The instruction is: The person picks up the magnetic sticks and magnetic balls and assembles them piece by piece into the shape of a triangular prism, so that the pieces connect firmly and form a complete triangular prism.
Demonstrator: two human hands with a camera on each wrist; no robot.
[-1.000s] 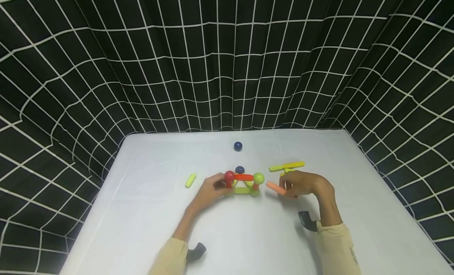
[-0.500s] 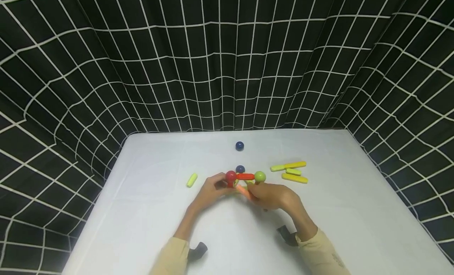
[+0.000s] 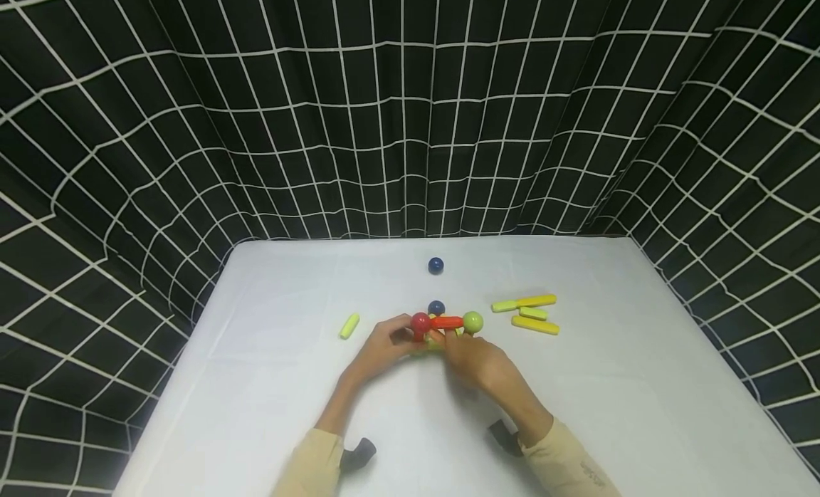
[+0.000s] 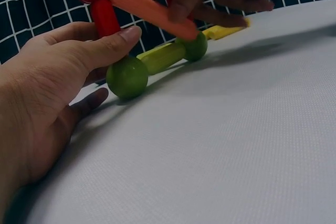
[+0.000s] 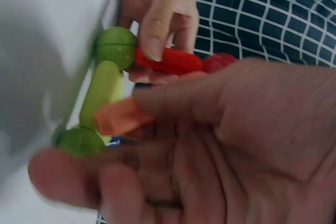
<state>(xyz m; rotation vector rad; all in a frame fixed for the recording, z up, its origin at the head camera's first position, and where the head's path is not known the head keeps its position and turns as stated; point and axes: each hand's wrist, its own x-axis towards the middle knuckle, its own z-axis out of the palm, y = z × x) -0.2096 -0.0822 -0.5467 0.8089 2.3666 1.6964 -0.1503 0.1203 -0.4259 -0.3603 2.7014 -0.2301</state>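
Observation:
A toy frame of balls and rods stands on the white table. Its red ball (image 3: 421, 322) and upper green ball (image 3: 472, 322) are linked by a red rod (image 3: 448, 322). Lower down, two green balls (image 4: 127, 77) hold a yellow-green rod (image 4: 163, 57) between them. My left hand (image 3: 378, 351) grips the upright red rod (image 4: 105, 17) on the left side. My right hand (image 3: 477, 362) pinches an orange rod (image 4: 152, 11), which slants across the front. Its upper end is at the red ball; whether it is seated cannot be made out. Its lower end is near the right lower green ball.
A blue ball (image 3: 436, 307) shows behind the frame, and a dark blue ball (image 3: 435, 265) lies farther back. Yellow rods (image 3: 535, 325) and short yellow-green rods (image 3: 533, 313) lie at right. One short yellow-green rod (image 3: 349, 326) lies left. Black grid curtains (image 3: 410, 112) surround the table (image 3: 269, 383).
My right hand has carried the orange rod leftward from beside the yellow rods to the frame, tilting it against the red ball's side. My left hand keeps its grip.

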